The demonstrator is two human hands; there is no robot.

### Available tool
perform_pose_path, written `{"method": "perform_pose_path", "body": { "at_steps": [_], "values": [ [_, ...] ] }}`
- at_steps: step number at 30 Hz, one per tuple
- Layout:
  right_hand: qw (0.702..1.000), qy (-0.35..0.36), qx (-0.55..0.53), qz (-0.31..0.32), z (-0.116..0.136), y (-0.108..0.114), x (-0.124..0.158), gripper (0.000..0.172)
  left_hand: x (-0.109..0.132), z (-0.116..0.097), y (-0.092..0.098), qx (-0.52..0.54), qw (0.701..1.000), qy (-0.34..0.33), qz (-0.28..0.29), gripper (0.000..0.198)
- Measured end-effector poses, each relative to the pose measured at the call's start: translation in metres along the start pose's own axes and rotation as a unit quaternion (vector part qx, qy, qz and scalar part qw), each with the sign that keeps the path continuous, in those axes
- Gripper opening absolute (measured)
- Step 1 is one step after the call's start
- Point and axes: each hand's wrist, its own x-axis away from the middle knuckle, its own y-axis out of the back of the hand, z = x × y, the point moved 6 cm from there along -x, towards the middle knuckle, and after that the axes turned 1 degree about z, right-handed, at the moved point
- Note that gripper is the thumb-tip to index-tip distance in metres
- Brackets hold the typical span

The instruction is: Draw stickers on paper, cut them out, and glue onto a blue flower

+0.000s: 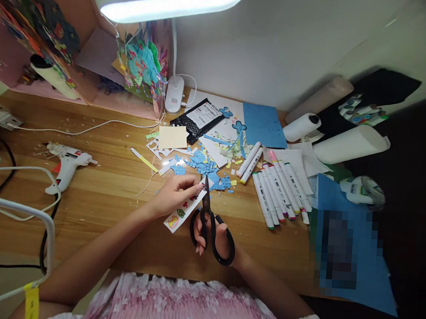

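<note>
- The paper strip, printed or drawn with small coloured figures, is held aslant above the wooden table, near the person's front edge of it.
- The strip is pinched by the left hand between thumb and fingers; the hand is closed on it near its upper end, with the lower end left uncovered.
- The scissors are grasped by the right hand; the thumb is passed through one black loop, and curled fingers are seen at the other.
- The loops are spread and the blades appear slightly parted, directed away from the person, beside the left fingertips. Whether the paper is gripped between the blades cannot be told.
- Just beyond the hands, blue scraps are scattered, mixed with white and yellow cuttings.
- A cream paper square is laid beyond the left hand, near a black package.
- To the right, white markers are laid side by side.
- To the left, a glue gun is laid on its side, well apart from both hands.
- The scene is lit by a lamp overhead.
</note>
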Motion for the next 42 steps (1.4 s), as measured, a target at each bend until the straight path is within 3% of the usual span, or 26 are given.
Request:
{"method": "perform_pose_path", "body": {
  "at_steps": [9, 18, 24, 29, 34, 37, 42],
  "values": [
    [0.999, -0.007, -0.035, -0.014, -0.003, -0.003, 0.001, 0.071, 0.001, 0.006, -0.002, 0.037, 0.999, 0.026, 0.021, 0.033],
    [0.998, -0.051, 0.005, 0.028, 0.012, -0.005, 0.004, 0.067, 0.001, 0.002, 0.014, 0.066, 0.991, 0.075, 0.085, 0.035],
    [0.996, -0.069, 0.021, 0.048, 0.007, -0.004, 0.007, 0.064, 0.003, 0.007, 0.027, 0.072, 0.982, 0.118, 0.130, 0.032],
    [0.999, -0.035, -0.017, -0.009, 0.007, 0.001, 0.000, 0.066, -0.005, 0.022, 0.031, 0.108, 0.982, 0.128, 0.082, 0.041],
    [0.996, 0.025, -0.011, -0.089, 0.022, 0.011, -0.008, 0.065, -0.003, 0.023, -0.003, 0.082, 0.987, 0.100, 0.097, 0.028],
    [0.995, 0.024, 0.004, -0.094, 0.018, 0.013, -0.006, 0.066, -0.001, 0.018, -0.017, 0.078, 0.991, 0.075, 0.076, 0.026],
    [0.998, 0.005, 0.028, -0.048, 0.005, 0.007, 0.000, 0.064, -0.002, 0.015, -0.007, 0.081, 0.995, 0.059, -0.021, 0.034]
  ]
}}
